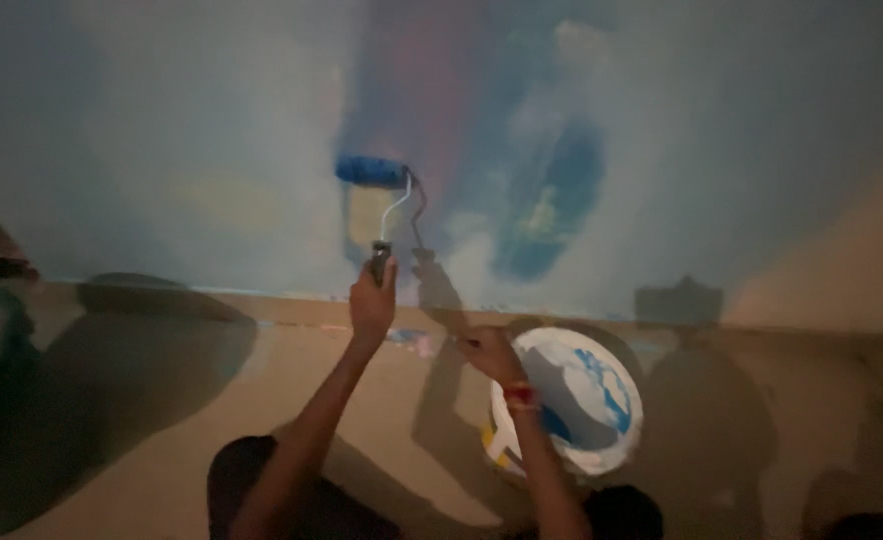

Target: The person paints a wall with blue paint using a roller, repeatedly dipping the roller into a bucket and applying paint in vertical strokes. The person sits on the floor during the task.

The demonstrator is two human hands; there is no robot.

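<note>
While hands (372, 303) work — one roller (371, 172), one bucket (601, 440).

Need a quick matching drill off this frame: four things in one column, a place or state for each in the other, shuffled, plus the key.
Things
1. paint roller
2. left hand
3. right hand
4. white bucket

Places or states
A. on the floor by the wall, smeared blue inside
B. blue sleeve pressed against the wall
C. gripping the roller's handle
D. resting at the bucket's rim

Pairs: 1-B, 2-C, 3-D, 4-A
</note>
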